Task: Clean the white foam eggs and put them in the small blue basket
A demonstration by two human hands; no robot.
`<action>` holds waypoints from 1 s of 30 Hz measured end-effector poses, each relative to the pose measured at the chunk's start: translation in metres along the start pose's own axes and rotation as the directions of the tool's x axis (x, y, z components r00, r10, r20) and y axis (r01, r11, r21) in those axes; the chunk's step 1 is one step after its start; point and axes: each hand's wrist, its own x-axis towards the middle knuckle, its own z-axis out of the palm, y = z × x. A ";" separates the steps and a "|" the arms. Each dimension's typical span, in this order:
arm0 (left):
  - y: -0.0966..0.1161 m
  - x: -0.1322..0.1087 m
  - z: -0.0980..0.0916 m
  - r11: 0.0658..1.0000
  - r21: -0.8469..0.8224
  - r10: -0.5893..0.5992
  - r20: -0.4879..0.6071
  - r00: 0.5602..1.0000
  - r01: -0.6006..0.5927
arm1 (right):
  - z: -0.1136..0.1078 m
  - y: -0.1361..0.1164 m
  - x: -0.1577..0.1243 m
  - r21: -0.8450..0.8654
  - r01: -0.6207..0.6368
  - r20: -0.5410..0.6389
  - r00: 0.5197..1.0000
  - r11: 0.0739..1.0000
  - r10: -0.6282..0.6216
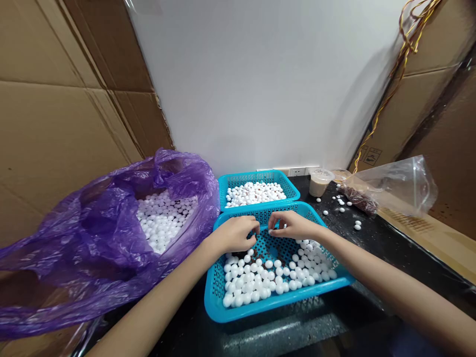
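My left hand (232, 234) and my right hand (290, 225) hover close together over the near blue plastic mesh basket (260, 310). My right hand's fingertips pinch a small white foam ball (271, 231). The left fingers curl downward, and whatever lies under them is hidden. Many white foam balls (253, 280) fill the front of the basket, while bare blue mesh shows behind them. Small dark brown bits (241, 255) lie on the mesh just below my left hand.
A second blue basket (256, 178) full of white balls stands behind. To the left, a purple plastic bag (111, 223) holds more balls. On the black counter to the right are scattered balls, a plastic cup, and a clear bag with brown contents.
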 end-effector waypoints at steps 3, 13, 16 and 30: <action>-0.001 0.000 0.000 0.999 -0.036 -0.002 0.041 0.999 0.004 | 0.000 0.001 0.000 0.000 0.003 0.000 1.000 1.000 -0.003; -0.008 0.002 0.003 0.994 -0.110 0.027 0.037 0.999 -0.023 | 0.000 0.000 0.001 0.009 0.003 -0.021 1.000 1.000 -0.003; -0.006 0.002 0.002 0.989 -0.138 0.046 0.023 0.999 -0.043 | 0.000 0.000 0.001 0.021 -0.020 -0.065 0.998 1.000 0.021; -0.009 0.006 0.005 0.953 -0.267 0.139 -0.039 0.990 -0.144 | 0.000 0.002 0.003 0.174 -0.047 -0.124 0.990 0.984 0.069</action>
